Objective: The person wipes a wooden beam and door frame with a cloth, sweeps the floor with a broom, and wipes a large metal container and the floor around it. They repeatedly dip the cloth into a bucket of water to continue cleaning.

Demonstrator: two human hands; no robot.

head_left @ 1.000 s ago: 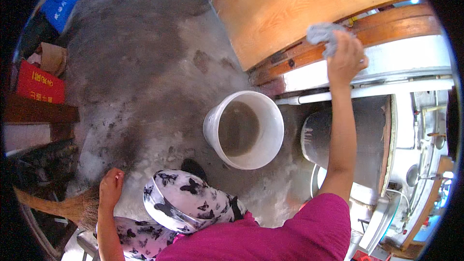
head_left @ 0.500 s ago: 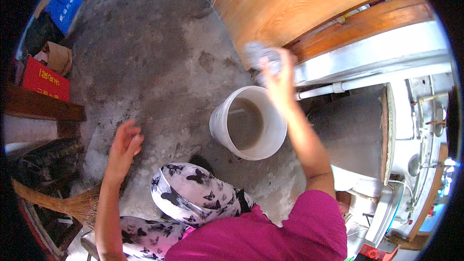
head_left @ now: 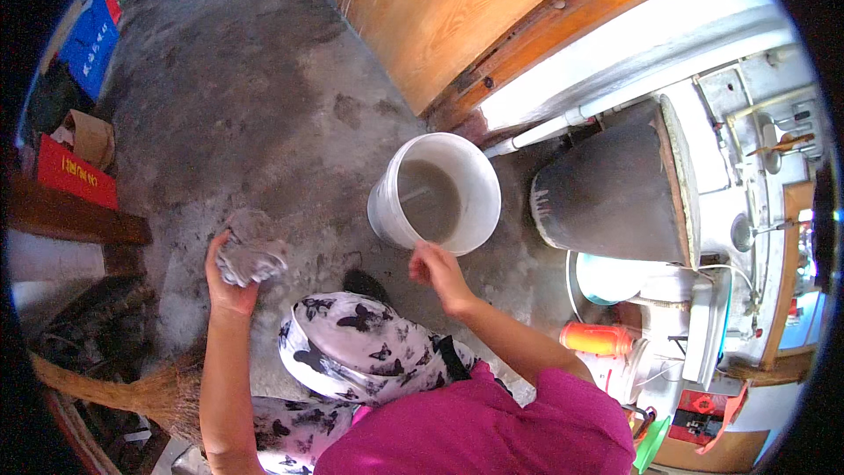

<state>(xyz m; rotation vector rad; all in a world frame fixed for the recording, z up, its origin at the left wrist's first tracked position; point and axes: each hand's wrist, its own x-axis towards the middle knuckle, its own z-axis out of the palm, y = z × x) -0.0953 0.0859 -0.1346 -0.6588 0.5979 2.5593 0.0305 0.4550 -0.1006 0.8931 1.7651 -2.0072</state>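
Crumpled grey cloth: I have it clasped in the left hand, eight o'clock from the round white plastic bucket. Right hand: bucket's six o'clock, loosely curled; pinching, I cannot tell. Red box, yellow lettering: nine. Blue flat-sided box, white lettering: ten.

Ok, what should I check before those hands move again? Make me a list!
1. Rag held: ok, it is bunched up in the left hand.
2. Right hand free: ok, it seems to hold nothing; it is by the near side of the bucket.
3. Bucket standing up: ok, it is upright on the floor.
4. Water clean: not ok, it looks murky.
5. Rag wrung out: cannot tell how wet it is.
6. Broom away from the bucket: ok, it is off to the left.
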